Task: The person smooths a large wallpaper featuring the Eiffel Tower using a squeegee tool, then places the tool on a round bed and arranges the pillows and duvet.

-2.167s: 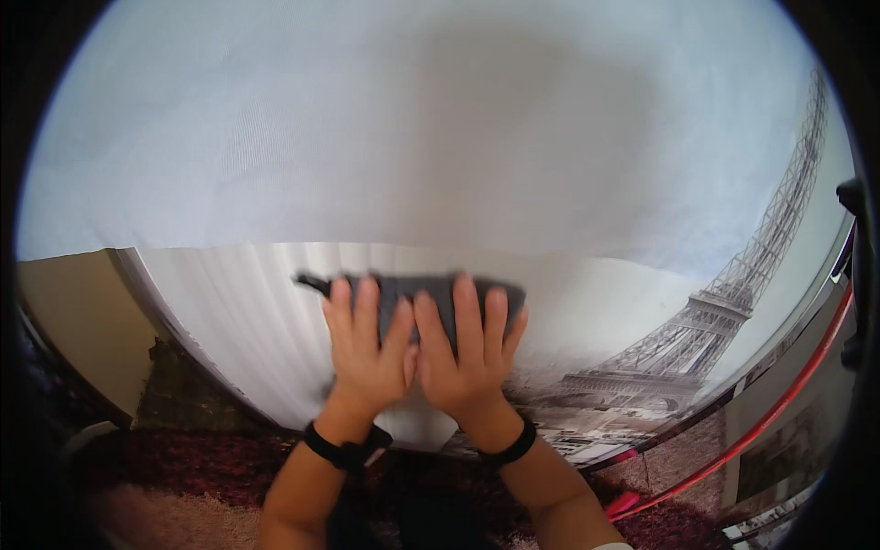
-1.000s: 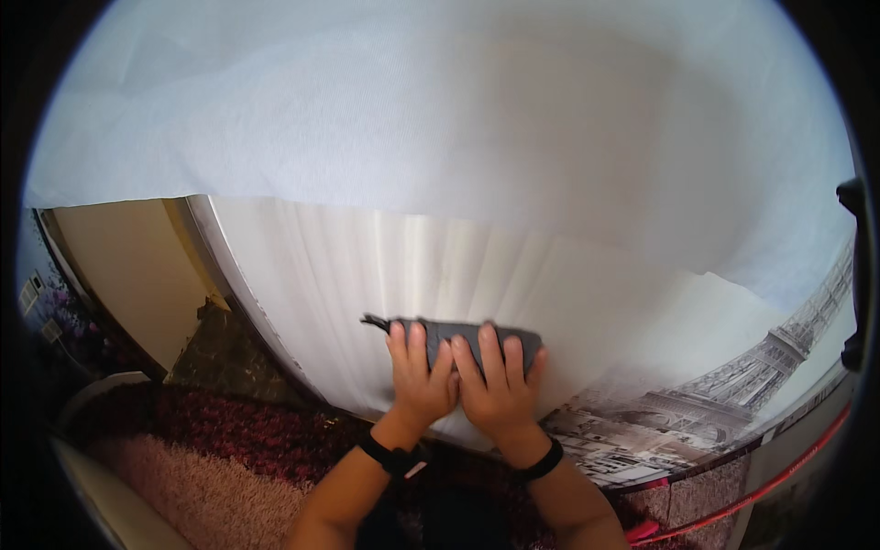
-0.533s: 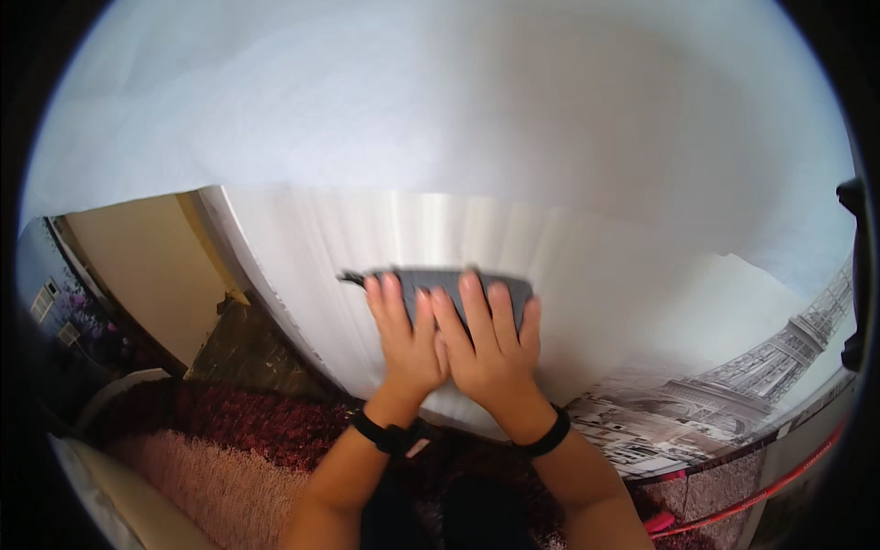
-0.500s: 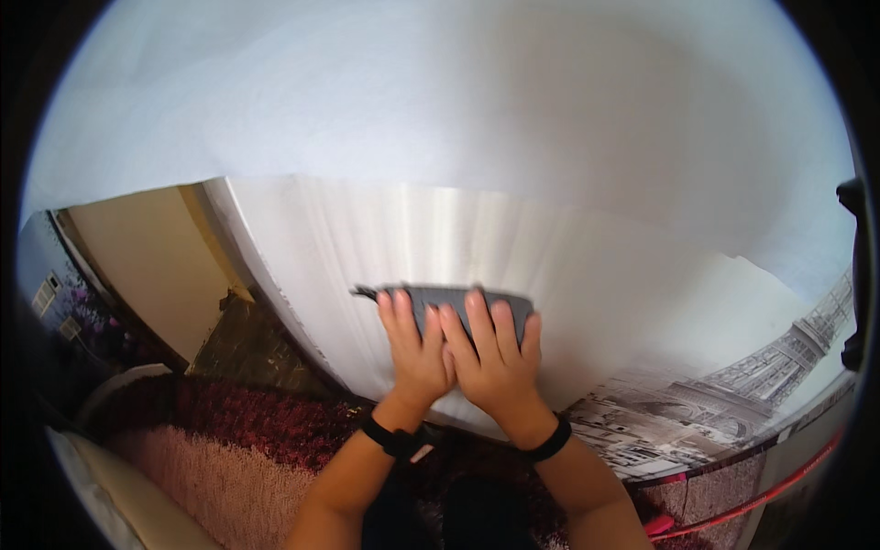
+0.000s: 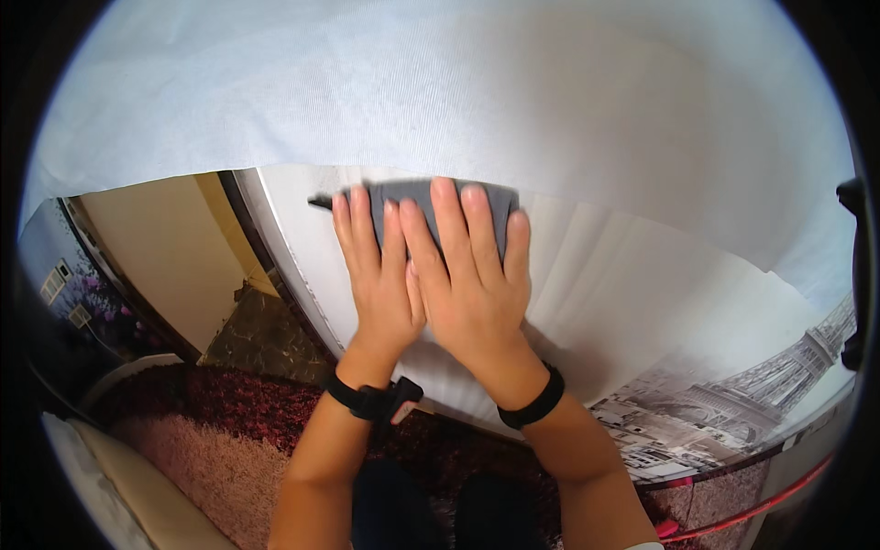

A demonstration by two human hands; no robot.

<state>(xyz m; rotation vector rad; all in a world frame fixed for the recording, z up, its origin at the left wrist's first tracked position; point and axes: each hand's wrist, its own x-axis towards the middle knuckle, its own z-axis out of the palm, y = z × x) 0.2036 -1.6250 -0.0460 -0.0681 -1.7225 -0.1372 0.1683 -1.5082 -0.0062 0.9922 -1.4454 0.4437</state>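
Observation:
A flat dark-grey pad [image 5: 412, 192] with a small black tab at its left end lies against the whitish upright surface [image 5: 587, 266], just under the lower edge of a pale bluish-white sheet [image 5: 440, 119]. My left hand [image 5: 380, 284] rests flat on its left part, fingers stretched out. Beside it, with thumbs meeting, my right hand [image 5: 472, 284] presses flat on the right part, its fingers straight and slightly apart. The hands and fingers cover much of the pad. Dark bands circle both wrists.
A printed tower and city picture [image 5: 733, 394] spreads at the lower right, with a red cord-like strip [image 5: 779, 500] below. An open doorway [image 5: 151, 257] stands at the left. Dark red and pink shaggy rug [image 5: 202, 440] covers the floor, next to a beige padded edge [image 5: 137, 486].
Both hands have slid the grey pad upward and a little left along the surface, up to the pale sheet's lower edge. My arms reach farther up.

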